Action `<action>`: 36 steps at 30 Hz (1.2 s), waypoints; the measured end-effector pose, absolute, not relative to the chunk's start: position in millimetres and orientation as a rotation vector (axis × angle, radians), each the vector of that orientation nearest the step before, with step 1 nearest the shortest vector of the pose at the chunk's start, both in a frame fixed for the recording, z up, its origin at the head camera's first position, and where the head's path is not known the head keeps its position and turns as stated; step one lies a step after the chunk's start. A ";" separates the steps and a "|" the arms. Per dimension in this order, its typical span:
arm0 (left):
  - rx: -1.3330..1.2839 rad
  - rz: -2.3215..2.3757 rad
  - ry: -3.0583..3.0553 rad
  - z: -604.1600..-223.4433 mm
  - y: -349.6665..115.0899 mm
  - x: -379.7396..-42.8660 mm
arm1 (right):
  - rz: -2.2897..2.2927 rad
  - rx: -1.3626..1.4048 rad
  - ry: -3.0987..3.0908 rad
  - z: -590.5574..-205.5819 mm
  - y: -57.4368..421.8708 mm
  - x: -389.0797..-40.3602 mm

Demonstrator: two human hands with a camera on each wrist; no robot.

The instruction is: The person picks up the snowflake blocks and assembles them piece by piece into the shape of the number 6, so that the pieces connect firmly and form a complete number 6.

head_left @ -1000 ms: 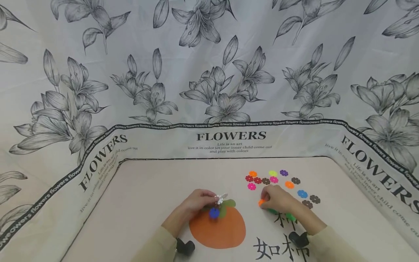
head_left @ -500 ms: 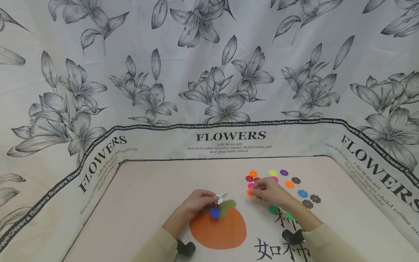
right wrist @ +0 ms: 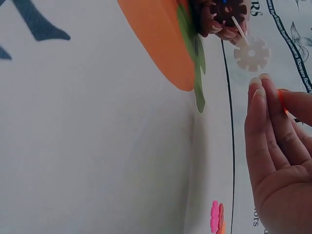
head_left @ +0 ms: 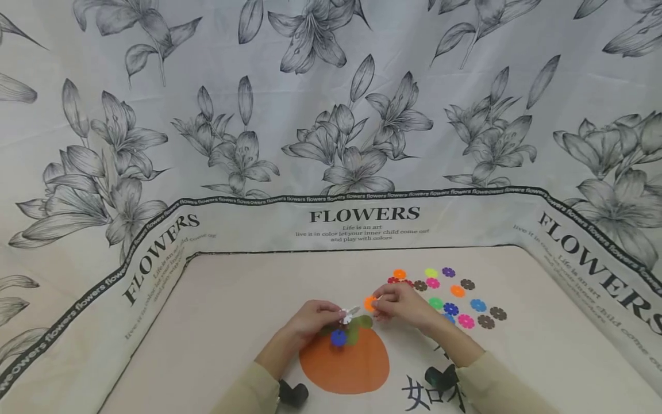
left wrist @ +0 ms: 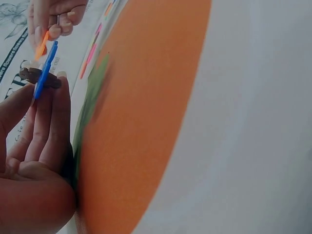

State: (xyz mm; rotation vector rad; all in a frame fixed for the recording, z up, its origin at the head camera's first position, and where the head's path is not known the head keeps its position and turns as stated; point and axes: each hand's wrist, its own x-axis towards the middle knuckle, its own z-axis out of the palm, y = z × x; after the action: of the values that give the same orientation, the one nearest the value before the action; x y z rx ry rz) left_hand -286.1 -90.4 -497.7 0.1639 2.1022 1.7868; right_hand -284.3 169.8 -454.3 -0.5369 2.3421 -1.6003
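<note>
Above the printed orange persimmon (head_left: 343, 362), my left hand (head_left: 314, 316) grips a small joined cluster of notched plastic snowflake discs. The cluster has a blue disc (left wrist: 46, 73), a brown disc (right wrist: 228, 12) and white discs (right wrist: 252, 54), slotted together at angles. My right hand (head_left: 403, 303) pinches an orange snowflake disc (head_left: 369, 303) between thumb and fingers, a short way right of the cluster. In the right wrist view the thumb and fingers hide most of that disc, and only a thin orange edge shows.
Several loose snowflake discs lie flat at the right, among them a yellow disc (head_left: 431, 273), a green disc (head_left: 437, 303) and a pink disc (head_left: 466, 321). A pale cloth with black lettering (head_left: 421, 394) covers the table. Flower-printed fabric (head_left: 362, 144) rises behind.
My right hand has moved left with the orange disc, from the loose discs to beside the cluster, uncovering several discs. My left hand has stayed nearly still.
</note>
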 end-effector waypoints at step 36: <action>0.042 1.956 2.040 -495.8 -94.1 -283.0 | -1.858 -0.381 2.086 -469.3 141.0 -285.7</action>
State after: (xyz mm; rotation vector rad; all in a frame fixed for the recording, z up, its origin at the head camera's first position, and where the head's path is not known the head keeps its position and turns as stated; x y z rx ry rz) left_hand -283.0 -94.1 -495.8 0.0418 2.0399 1.9562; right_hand -285.7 141.0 -469.3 -0.3809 2.0859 -1.8579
